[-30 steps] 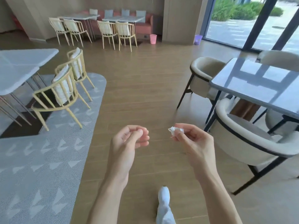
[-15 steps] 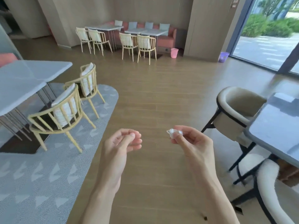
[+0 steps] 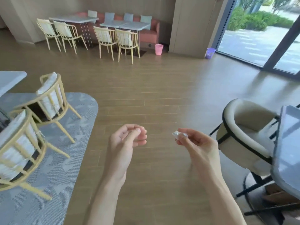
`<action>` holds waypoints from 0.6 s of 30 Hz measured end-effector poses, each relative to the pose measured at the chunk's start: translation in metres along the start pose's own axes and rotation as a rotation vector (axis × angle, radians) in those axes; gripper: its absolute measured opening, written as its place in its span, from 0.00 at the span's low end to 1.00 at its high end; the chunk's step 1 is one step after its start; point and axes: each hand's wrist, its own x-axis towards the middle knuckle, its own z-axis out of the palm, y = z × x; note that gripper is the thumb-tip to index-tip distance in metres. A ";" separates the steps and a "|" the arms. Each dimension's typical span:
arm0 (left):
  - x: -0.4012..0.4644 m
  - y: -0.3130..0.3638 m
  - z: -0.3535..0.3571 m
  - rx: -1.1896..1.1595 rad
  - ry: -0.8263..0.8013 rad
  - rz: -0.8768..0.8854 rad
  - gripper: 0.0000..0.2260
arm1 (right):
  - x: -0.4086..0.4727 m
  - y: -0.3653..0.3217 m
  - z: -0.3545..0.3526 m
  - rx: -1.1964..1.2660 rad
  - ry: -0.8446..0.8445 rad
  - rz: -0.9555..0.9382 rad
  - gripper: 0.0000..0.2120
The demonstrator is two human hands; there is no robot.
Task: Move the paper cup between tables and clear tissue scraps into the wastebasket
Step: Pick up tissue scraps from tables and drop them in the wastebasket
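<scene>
My right hand (image 3: 196,145) pinches a small crumpled white tissue scrap (image 3: 177,134) at its fingertips, held out over the wooden floor. My left hand (image 3: 126,142) hangs beside it with fingers curled and holds nothing that I can see. Far ahead, a pink wastebasket (image 3: 159,49) stands on the floor by the wall. A purple wastebasket (image 3: 210,53) stands further right near the glass door. No paper cup is in view.
A dark glossy table (image 3: 287,153) with a cream armchair (image 3: 243,132) is close on my right. Yellow wooden chairs (image 3: 48,101) and a pale table (image 3: 9,80) stand on a grey rug (image 3: 53,159) at left. More tables and chairs line the back wall.
The view has swung left and moved forward: the dark table has slid to the right edge, and the wastebaskets look nearer. Both hands keep their pose, tissue still pinched.
</scene>
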 end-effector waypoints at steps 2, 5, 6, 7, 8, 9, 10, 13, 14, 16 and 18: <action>0.054 0.009 0.015 0.005 -0.031 0.006 0.12 | 0.045 -0.005 0.012 0.011 0.017 0.008 0.05; 0.119 0.008 0.041 0.008 -0.089 0.001 0.11 | 0.105 -0.001 0.020 0.021 0.060 0.020 0.05; 0.140 0.004 0.051 0.015 -0.109 -0.001 0.10 | 0.126 0.003 0.021 0.026 0.085 0.022 0.05; 0.161 -0.001 0.060 0.024 -0.126 -0.006 0.10 | 0.148 0.008 0.022 0.033 0.109 0.028 0.06; 0.182 -0.007 0.070 0.033 -0.134 -0.013 0.10 | 0.172 0.014 0.023 0.037 0.128 0.032 0.06; 0.205 -0.013 0.080 0.039 -0.138 -0.021 0.11 | 0.195 0.019 0.024 0.036 0.144 0.038 0.06; 0.228 -0.019 0.090 0.040 -0.135 -0.028 0.12 | 0.221 0.026 0.026 0.032 0.156 0.039 0.06; 0.306 -0.033 0.117 0.020 -0.085 -0.035 0.16 | 0.306 0.044 0.036 0.058 0.146 0.046 0.06; 0.334 -0.036 0.125 0.017 -0.048 -0.028 0.15 | 0.338 0.048 0.041 0.072 0.126 0.048 0.06; 0.391 -0.036 0.143 0.022 0.022 -0.009 0.11 | 0.404 0.048 0.052 0.100 0.077 0.054 0.06; 0.442 -0.028 0.160 0.023 0.059 0.002 0.08 | 0.468 0.037 0.063 0.120 0.037 0.050 0.05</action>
